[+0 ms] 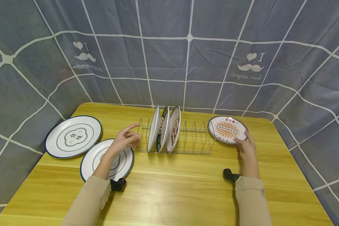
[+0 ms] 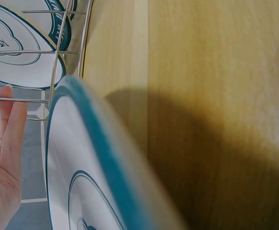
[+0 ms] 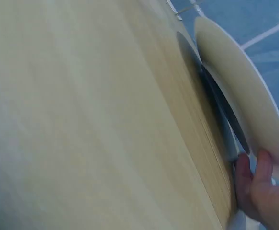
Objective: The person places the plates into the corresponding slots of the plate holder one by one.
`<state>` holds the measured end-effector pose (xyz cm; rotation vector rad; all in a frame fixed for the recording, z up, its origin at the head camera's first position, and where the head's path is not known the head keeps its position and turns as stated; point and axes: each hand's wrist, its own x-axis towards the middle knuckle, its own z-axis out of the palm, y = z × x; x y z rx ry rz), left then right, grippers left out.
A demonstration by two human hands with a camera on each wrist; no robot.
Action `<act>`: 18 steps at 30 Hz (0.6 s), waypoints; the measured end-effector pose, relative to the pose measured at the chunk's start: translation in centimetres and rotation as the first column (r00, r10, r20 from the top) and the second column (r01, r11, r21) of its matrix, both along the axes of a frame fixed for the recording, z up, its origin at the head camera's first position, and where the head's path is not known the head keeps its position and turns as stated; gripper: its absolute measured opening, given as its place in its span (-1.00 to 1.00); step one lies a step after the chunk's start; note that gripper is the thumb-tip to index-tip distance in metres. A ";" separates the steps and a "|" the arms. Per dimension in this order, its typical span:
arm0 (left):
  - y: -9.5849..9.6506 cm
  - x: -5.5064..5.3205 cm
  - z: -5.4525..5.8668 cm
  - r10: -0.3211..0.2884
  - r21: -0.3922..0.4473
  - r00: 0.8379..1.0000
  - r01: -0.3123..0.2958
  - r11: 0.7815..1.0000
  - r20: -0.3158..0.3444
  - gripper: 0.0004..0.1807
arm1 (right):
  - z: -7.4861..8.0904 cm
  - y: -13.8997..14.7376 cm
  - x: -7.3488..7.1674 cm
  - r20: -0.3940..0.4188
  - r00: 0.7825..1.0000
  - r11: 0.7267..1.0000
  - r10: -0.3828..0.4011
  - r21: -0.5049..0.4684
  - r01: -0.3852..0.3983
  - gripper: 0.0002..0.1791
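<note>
My right hand (image 1: 246, 146) pinches the near right rim of a small white plate (image 1: 227, 129) with an orange sunburst and red characters. In the right wrist view the plate's pale underside (image 3: 237, 81) shows, tilted off the table, with fingers beneath its rim. At the left end of a wire dish rack (image 1: 196, 153) is my left hand (image 1: 123, 141), its fingers extended and loosely bent by the end wires; contact is hard to tell. Three plates stand upright in the rack: a white one (image 1: 153, 129), a green-banded one (image 1: 163, 129) and a red-lettered one (image 1: 173, 129).
Two larger blue-rimmed white plates lie on the left: one farther back (image 1: 56, 138), the other (image 1: 91, 163) partly under my left forearm. A grey curtain (image 1: 169, 59) with white lines hangs behind the wooden table (image 1: 169, 194). Slots at the rack's right hold no plates.
</note>
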<state>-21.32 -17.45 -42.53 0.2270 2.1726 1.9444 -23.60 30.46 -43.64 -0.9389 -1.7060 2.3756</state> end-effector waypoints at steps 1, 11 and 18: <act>0.0 0.0 0.0 0.000 -0.001 1.000 0.000 1.000 0.000 -0.38 | 0.1 0.2 0.1 -0.010 1.000 0.998 0.013 -0.069 -0.014 -0.12; 0.0 0.0 0.0 0.005 -0.008 1.000 -0.005 1.000 0.000 -0.36 | -0.5 1.5 0.8 -0.227 0.971 0.911 0.081 -0.379 -0.164 -0.07; 0.1 0.0 0.1 0.005 -0.003 1.000 -0.005 1.000 0.000 -0.36 | -0.6 0.9 1.2 -0.384 0.923 0.904 0.033 -0.382 -0.191 -0.09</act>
